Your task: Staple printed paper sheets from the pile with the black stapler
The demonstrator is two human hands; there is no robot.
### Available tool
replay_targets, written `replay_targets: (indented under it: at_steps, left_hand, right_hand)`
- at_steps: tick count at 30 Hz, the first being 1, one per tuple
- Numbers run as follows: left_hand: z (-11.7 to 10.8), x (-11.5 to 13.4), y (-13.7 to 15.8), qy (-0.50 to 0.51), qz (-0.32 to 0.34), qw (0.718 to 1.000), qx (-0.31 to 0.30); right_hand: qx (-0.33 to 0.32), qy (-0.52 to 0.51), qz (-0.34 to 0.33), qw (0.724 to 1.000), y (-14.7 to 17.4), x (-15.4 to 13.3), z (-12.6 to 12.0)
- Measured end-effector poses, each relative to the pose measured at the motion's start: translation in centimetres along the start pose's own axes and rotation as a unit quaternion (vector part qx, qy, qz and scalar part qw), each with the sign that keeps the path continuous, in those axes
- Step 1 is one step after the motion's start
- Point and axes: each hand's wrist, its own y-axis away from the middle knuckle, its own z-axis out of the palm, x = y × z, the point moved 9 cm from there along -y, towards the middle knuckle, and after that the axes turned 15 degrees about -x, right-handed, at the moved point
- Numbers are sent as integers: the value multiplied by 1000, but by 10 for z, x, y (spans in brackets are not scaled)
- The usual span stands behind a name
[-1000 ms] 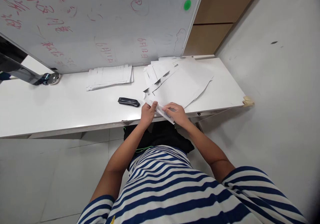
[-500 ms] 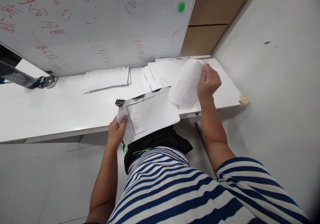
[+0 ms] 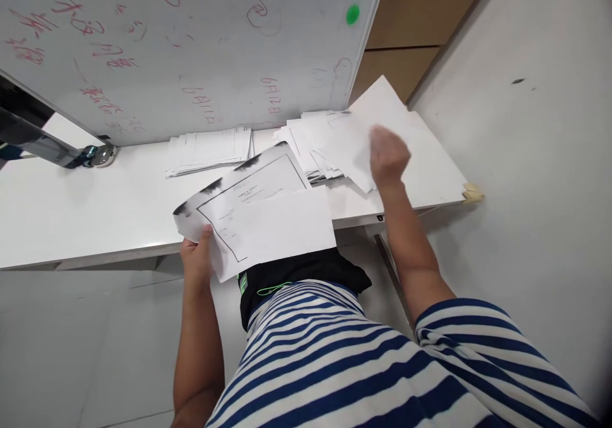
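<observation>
My left hand is closed on the left edge of printed sheets of paper, thumb on top. The upper sheet has a black border line and dark smudges along its far edge. A blank white paper covers part of it, over the front of the desk. My right hand, slightly blurred, has its fingers curled closed on a white sheet of paper. That sheet stretches over a loose, fanned pile of papers; its gripped edge is hidden behind the fingers.
A neater paper stack lies on the white desk, against the whiteboard with red writing. A rounded device sits at the left. Yellowish padding covers the desk's right corner, near the wall.
The sheet at my right hand was curled and is now spread flat over the right pile. My left hand has moved left with its papers, which now show more of the printed page.
</observation>
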Motion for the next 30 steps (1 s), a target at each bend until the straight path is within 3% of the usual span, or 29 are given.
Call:
replay_targets:
  at_steps: [4,7,11,15,19,21,22,24,25,28,30]
  left_hand:
    - [11,-2,-1,8,4,1000,-2]
    - [20,-9,1,-15,-21,1000,-16]
    - [37,-21,11,-122,-66,988,-64]
    - [53,-29,20,-152,-62,982,-98]
    - [56,-40,23,-120,-67,986,-98]
    - [56,-46,25,-114,-82,985,-101]
    - [57,-49,26,-112,-89,984,-103]
    - [60,-52,28,-108,-100,983,-108]
    - [62,-53,29,-104,-102,983,-113]
    - [71,-54,32,-88,-101,982,-132]
    - [74,-51,35,-81,-98,983,-133]
  right_hand:
    - [-163,-30,-19,986,29,-7,56]
    - [-204,-39,-10,978,44,-5,68]
    - [-243,-17,5,970,44,-4,70]
    - [-215,-11,3,976,55,-20,56]
    - [-108,-155,53,981,136,-47,31]
    - [-113,-296,141,938,194,-54,39]
    - [-139,-378,177,898,221,-61,52]
    - [-206,-435,184,857,257,-87,73]
    - [-249,-477,208,817,270,-97,87]
    - [-350,-542,240,725,283,-126,112]
    - [-390,-546,240,701,274,-136,109]
